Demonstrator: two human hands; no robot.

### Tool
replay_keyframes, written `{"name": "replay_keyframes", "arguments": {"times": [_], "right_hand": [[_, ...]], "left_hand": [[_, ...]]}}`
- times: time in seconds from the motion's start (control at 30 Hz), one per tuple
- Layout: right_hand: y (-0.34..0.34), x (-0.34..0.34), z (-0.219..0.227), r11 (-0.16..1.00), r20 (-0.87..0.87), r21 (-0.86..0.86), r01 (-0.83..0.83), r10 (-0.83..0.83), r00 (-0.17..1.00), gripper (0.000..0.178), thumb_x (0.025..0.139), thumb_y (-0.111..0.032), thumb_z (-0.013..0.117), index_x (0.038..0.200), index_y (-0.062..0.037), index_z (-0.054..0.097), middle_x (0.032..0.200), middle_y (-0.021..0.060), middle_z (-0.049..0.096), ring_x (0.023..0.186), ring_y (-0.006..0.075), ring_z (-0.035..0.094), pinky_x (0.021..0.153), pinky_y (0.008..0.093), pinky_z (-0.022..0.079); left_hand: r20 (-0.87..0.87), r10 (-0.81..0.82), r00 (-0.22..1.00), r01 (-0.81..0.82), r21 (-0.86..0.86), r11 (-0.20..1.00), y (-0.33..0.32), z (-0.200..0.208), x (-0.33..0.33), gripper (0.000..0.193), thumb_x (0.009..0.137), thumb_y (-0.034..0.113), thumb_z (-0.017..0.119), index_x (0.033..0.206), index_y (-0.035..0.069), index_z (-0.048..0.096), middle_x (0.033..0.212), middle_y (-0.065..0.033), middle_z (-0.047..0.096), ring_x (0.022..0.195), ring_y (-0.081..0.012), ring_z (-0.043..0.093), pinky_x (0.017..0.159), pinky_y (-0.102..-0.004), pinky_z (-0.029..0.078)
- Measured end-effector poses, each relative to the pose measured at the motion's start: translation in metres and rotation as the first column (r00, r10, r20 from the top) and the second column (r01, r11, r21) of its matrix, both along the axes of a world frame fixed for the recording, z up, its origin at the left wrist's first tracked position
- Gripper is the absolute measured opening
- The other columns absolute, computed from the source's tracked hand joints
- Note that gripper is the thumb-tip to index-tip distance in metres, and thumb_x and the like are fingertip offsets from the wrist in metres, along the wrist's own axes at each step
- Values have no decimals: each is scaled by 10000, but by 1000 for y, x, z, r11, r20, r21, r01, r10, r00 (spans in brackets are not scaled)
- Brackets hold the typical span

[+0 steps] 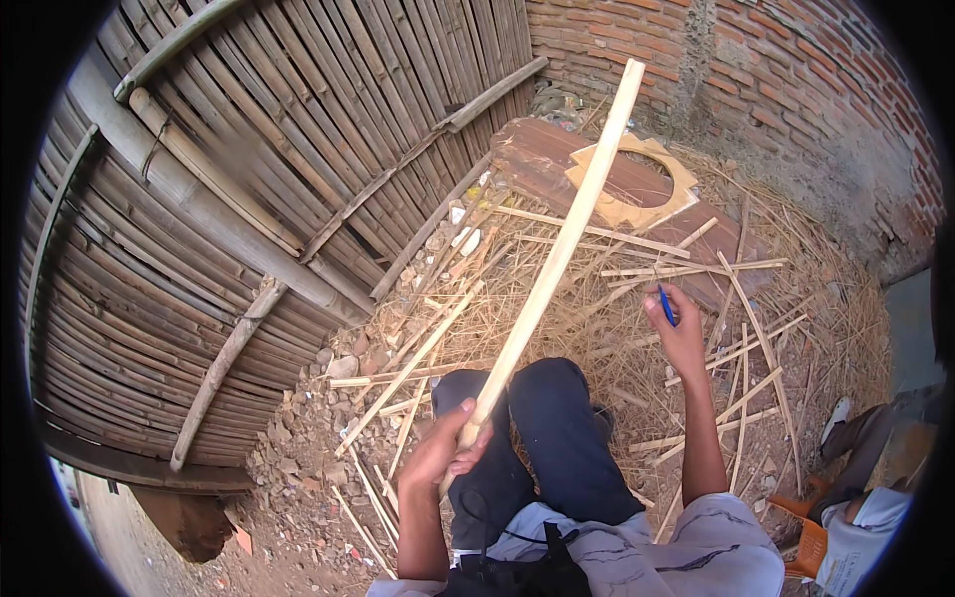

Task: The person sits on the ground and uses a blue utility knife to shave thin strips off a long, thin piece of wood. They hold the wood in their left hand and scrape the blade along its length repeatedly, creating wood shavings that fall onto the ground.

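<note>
A long, pale strip of wood [559, 261] slants up and away from my lap toward the brick wall. My left hand [445, 444] is closed around its lower end, above my left thigh. Off to the right, my right hand [678, 323] is apart from the strip and pinches a blue pen [667, 305] between its fingers. Below the raised strip, several thin wooden sticks [696, 269] lie across the straw near my right hand. More loose sticks [410, 368] lie on the ground to the left of my knees.
A slatted bamboo wall [229, 199] rises on the left, and a brick wall [766, 90] stands at the back. On a brown board [542, 149] rests a wooden piece with a round hole [681, 187]. Another person [860, 448] sits at the right edge, by an orange chair [808, 547].
</note>
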State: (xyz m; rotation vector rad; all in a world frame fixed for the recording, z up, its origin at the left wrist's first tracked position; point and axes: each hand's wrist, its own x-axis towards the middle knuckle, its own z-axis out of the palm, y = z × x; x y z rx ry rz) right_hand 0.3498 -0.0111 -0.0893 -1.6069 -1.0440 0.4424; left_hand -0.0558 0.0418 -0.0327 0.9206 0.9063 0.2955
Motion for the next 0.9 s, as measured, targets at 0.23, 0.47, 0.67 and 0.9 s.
{"name": "replay_keyframes", "arguments": {"times": [0.23, 0.47, 0.67, 0.9], "right_hand": [[15, -93, 81, 904, -480, 345, -253, 402, 779, 602, 1035, -312, 749, 1509, 20, 582, 1000, 77, 802, 561, -27, 392, 507, 175, 294], [24, -117, 92, 874, -539, 368, -317, 478, 693, 485, 996, -228, 790, 1407, -12, 650, 1070, 137, 827, 564, -28, 398, 517, 176, 318], [26, -113, 84, 859, -519, 389, -333, 503, 691, 365, 1057, -172, 702, 1379, -13, 636, 1024, 193, 808, 495, -17, 342, 471, 186, 256], [22, -116, 101, 876, -467, 347, -334, 470, 749, 411, 1028, -177, 741, 1387, -8, 636, 977, 140, 817, 548, -19, 414, 541, 194, 346]], "left_hand": [[80, -105, 991, 105, 8, 994, -5, 18, 28, 605, 1167, 517, 420, 849, 28, 583, 575, 37, 388, 429, -52, 333, 389, -236, 260], [89, -76, 993, 71, 59, 996, -14, 21, 29, 639, 1156, 532, 411, 860, 5, 618, 603, -20, 487, 435, -98, 419, 403, -262, 323], [190, -109, 976, 86, 128, 988, -13, 35, 33, 583, 1183, 465, 359, 1018, -16, 645, 650, -37, 527, 491, -108, 475, 442, -265, 384], [196, -102, 975, 58, 220, 974, -11, 27, 33, 459, 1183, 418, 431, 1064, 29, 645, 714, -7, 530, 572, -66, 435, 486, -229, 315]]}}
